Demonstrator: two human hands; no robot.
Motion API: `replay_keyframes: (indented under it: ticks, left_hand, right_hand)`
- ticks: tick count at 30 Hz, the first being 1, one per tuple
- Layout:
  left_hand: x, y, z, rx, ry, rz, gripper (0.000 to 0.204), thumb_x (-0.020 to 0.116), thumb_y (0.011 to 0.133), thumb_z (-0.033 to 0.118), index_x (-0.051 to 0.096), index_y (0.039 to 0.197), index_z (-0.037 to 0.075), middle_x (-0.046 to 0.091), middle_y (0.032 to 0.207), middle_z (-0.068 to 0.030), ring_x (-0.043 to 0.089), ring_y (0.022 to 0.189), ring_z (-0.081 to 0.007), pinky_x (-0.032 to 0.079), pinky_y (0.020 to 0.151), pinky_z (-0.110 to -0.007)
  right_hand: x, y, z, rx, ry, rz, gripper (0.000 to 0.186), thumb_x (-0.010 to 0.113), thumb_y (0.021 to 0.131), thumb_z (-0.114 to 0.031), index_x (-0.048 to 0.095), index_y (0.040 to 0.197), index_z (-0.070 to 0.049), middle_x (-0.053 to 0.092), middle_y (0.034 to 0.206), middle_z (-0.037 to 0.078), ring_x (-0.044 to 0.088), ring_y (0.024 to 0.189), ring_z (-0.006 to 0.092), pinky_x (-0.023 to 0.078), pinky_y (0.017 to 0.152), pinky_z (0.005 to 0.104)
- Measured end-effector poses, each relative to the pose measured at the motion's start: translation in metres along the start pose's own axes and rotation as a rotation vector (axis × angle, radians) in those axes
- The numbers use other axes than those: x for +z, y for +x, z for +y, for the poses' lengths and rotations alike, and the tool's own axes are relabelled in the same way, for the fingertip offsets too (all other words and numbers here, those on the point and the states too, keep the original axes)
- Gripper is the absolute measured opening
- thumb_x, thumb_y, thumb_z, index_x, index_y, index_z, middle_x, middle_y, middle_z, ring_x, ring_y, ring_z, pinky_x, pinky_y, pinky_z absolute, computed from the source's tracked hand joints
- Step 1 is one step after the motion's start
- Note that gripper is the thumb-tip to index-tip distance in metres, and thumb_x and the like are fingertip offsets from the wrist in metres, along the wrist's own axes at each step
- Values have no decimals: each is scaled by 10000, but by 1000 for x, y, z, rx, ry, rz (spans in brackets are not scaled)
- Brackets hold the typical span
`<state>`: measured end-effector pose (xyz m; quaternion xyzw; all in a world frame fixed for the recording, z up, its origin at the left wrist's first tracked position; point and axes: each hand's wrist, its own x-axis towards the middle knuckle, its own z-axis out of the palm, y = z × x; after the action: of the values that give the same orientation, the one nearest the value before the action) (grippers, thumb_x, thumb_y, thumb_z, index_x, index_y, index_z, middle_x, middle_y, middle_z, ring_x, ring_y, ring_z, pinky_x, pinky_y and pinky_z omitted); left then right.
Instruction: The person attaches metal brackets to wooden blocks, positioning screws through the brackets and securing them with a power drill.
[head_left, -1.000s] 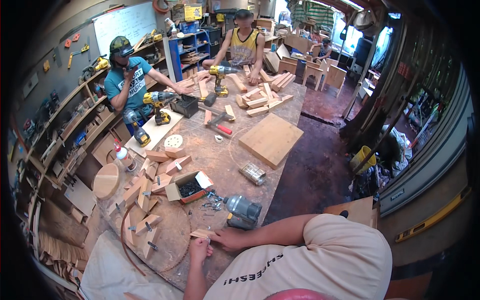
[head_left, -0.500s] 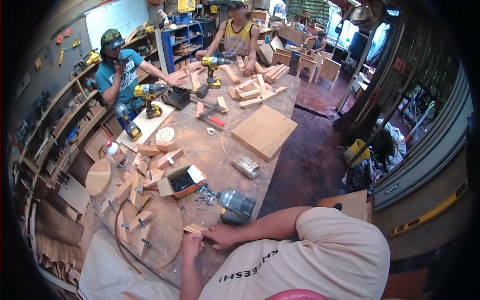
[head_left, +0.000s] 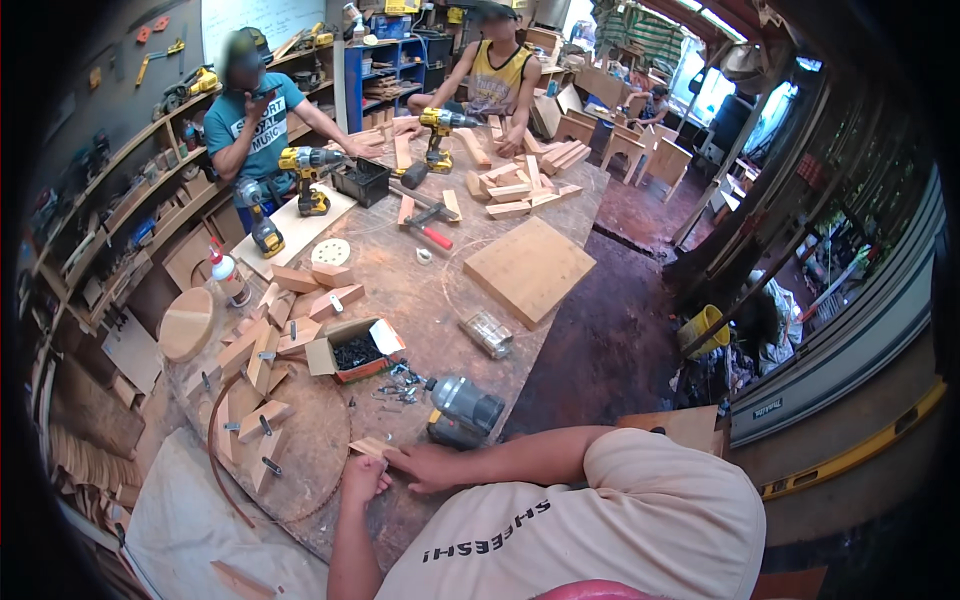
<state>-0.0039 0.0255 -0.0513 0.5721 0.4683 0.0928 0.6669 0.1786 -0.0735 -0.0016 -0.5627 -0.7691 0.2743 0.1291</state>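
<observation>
At the near edge of the workbench point(head_left: 400, 310), a small wooden block point(head_left: 372, 446) lies just ahead of my hands. My right hand point(head_left: 425, 468) reaches in from the right with its fingers closed on the near end of the block. Beside it, my left hand point(head_left: 363, 479) is curled shut against the same end; anything in its fingers is too small to make out. A grey and yellow power tool point(head_left: 465, 408) stands just beyond my right hand. Loose metal hardware point(head_left: 402, 384) is scattered near an open box of dark screws point(head_left: 358, 350).
Wooden blocks with metal brackets point(head_left: 262, 420) lie on the left. Further off are a square board point(head_left: 530, 272), a red-handled hammer point(head_left: 432, 232), yellow drills point(head_left: 308, 180) and a glue bottle point(head_left: 229, 276). Two people point(head_left: 255, 135) sit at the far side, one in a yellow top point(head_left: 492, 75).
The view has shifted slightly, so the bench things sit a little differently in the picture. My hands stay together at the wooden block. The seated people keep much the same poses.
</observation>
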Motion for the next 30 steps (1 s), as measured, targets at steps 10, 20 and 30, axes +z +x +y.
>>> replay_keyframes:
  ticks: [10, 20, 30]
  left_hand:
    - [6, -1, 0, -31, -62, 64, 201, 622, 908, 219, 605, 782, 63, 651, 641, -61, 578, 481, -103, 438, 425, -228]
    - [7, 2, 5, -69, 17, 107, 285, 667, 882, 277, 608, 718, 51, 643, 620, -64, 569, 466, -104, 429, 414, -232]
    - [6, 1, 11, -104, 19, 91, 284, 667, 877, 287, 621, 726, 51, 649, 632, -60, 578, 476, -97, 440, 421, -219]
  right_hand:
    - [7, 0, 4, 5, 36, 17, 835, 703, 762, -193, 248, 1431, 15, 527, 1184, 226, 540, 1087, 387, 449, 917, 466]
    - [14, 0, 9, 40, 88, 4, 849, 708, 768, -173, 232, 1443, 21, 503, 1235, 236, 515, 1137, 396, 427, 966, 458]
    - [16, -2, 8, 40, 88, 53, 858, 707, 761, -170, 232, 1453, 5, 495, 1246, 231, 512, 1146, 391, 429, 964, 455]
